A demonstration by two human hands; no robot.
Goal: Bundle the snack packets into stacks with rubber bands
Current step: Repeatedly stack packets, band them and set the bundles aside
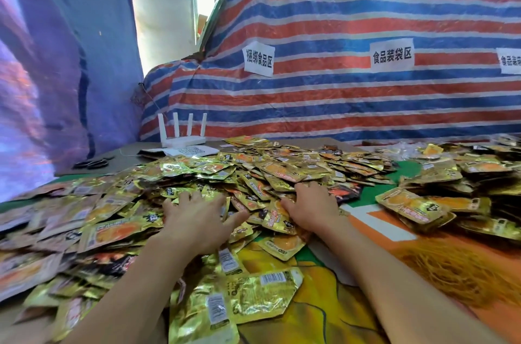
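Resting on the heap of gold snack packets (pixel 253 171), left hand (pixel 197 219) and right hand (pixel 313 209), fingers spread wide, gripping nothing.

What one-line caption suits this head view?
Left hand and right hand rest on a heap of gold snack packets, white router behind.

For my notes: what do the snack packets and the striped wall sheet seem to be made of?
Snack packets: probably metallised plastic film, glossy gold, with crinkled mirror-like glints. Striped sheet: likely woven plastic tarpaulin, slightly shiny, wrinkled, faint weave texture.
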